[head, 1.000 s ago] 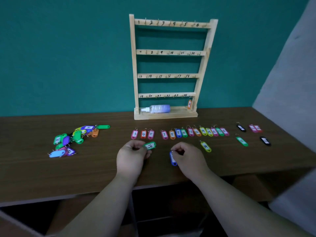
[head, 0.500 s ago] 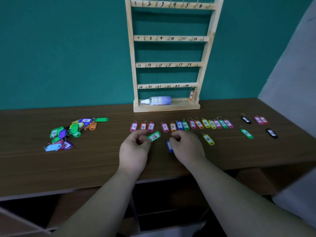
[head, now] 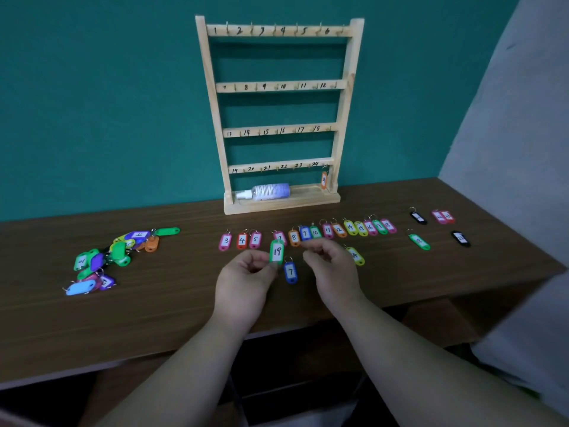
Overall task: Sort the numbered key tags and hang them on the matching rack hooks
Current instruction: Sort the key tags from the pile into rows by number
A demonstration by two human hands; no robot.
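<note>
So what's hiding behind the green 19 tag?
A pink tag in the row; the green 19 tag, pinched by the left hand, covers its lower half, so its number is partly hidden.

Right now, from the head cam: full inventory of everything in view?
rack: 1, pale wood, upright at table's back, hooks numbered 1 to 24
hanging tag: 1, orange, on the hook by 24
spray bottle: 1, clear with white nozzle, lying on rack base
tag row: about 14, mixed colours, in front of rack
tag pile: count unclear, mixed colours, table's left
loose tags: 5, two black, two red, one green, table's right
tag 7: 1, blue, flat between the hands
yellow tag: 1, beside right hand
tag 19: 1, green, held up
table: 1, dark brown
left hand: pinches tag 19
right hand: fingers curled, contents unclear
</note>
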